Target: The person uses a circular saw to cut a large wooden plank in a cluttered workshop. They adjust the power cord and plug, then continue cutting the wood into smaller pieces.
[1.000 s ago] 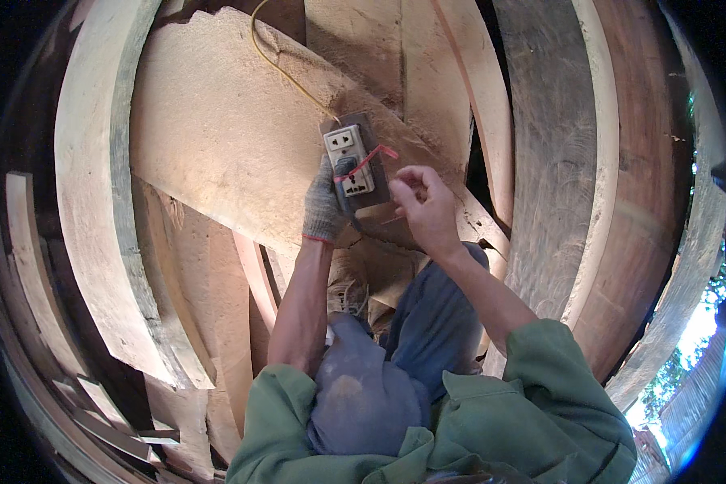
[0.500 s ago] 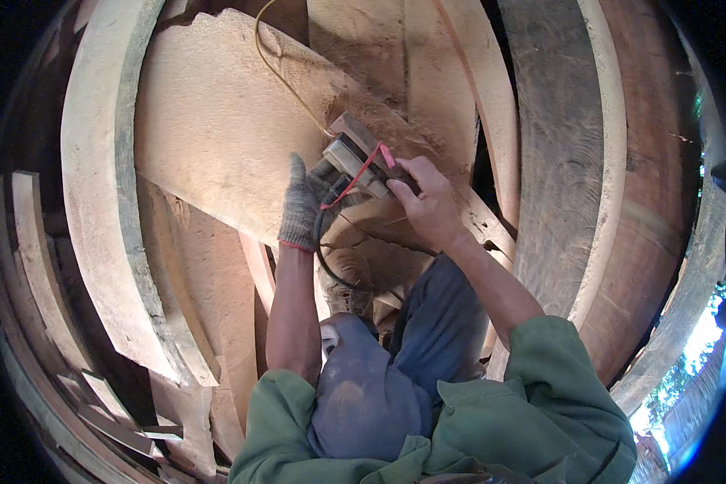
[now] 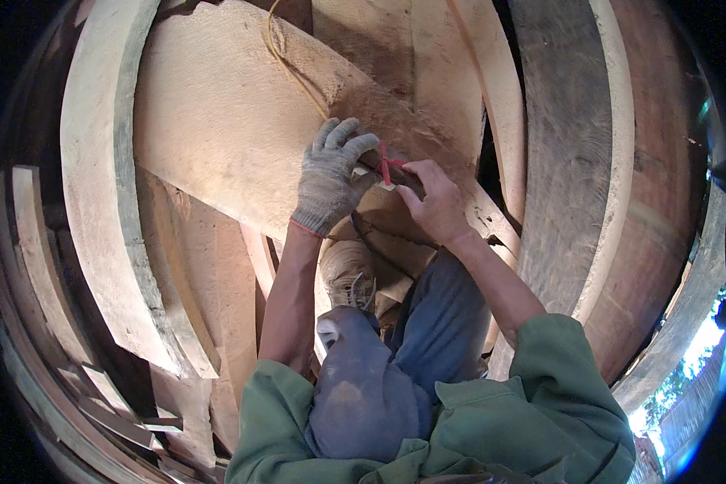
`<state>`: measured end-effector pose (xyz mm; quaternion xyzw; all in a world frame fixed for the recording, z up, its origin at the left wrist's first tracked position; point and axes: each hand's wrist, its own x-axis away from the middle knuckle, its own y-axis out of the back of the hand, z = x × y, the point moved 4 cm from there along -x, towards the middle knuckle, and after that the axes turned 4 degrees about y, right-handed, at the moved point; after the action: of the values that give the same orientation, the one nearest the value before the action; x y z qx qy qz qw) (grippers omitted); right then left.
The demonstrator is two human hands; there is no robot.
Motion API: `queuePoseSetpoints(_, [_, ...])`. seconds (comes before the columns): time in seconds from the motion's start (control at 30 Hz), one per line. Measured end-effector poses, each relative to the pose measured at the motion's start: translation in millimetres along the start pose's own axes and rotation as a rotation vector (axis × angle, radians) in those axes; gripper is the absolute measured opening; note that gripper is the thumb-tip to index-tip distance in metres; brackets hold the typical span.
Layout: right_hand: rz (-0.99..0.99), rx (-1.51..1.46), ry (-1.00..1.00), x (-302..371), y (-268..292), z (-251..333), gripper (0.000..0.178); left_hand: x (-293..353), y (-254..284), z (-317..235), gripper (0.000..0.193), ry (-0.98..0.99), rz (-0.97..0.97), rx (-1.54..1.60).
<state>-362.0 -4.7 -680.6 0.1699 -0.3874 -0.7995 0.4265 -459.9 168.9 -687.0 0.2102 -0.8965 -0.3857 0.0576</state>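
Looks like the strip-fiddling bit, red strip [image 3: 385,164] between both hands over the slanted plank [image 3: 218,105] by its upper right edge, right hand [image 3: 440,202]'s grip narrow beside it, left hand [image 3: 331,177]'s hold can't tell, so next move probably wants steadiness.

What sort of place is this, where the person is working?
Probably a timber store or woodworking shed, though one view cannot confirm it. Broad, rough wooden slabs surround the person, narrower wooden strips show at the left, and greenery is visible through a bright gap at the right.
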Motion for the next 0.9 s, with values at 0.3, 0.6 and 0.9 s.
queuePoseSetpoints(0.3, [0.016, -0.316, -0.134, -29.1, 2.9, -4.5, 0.024, -8.1, -2.0, 7.2, 0.051, -0.057, 0.022, 0.144])
queuePoseSetpoints(0.6, [0.050, -0.363, -0.268, -43.6, 5.9, -4.0, 0.018, -13.3, 5.3, 4.5, 0.051, -0.115, 0.094, 0.087])
queuePoseSetpoints(0.9, [0.111, -0.558, -0.345, -44.9, 27.0, 3.6, 0.025, -26.4, 2.9, 1.6, 0.043, -0.128, 0.192, -0.028])
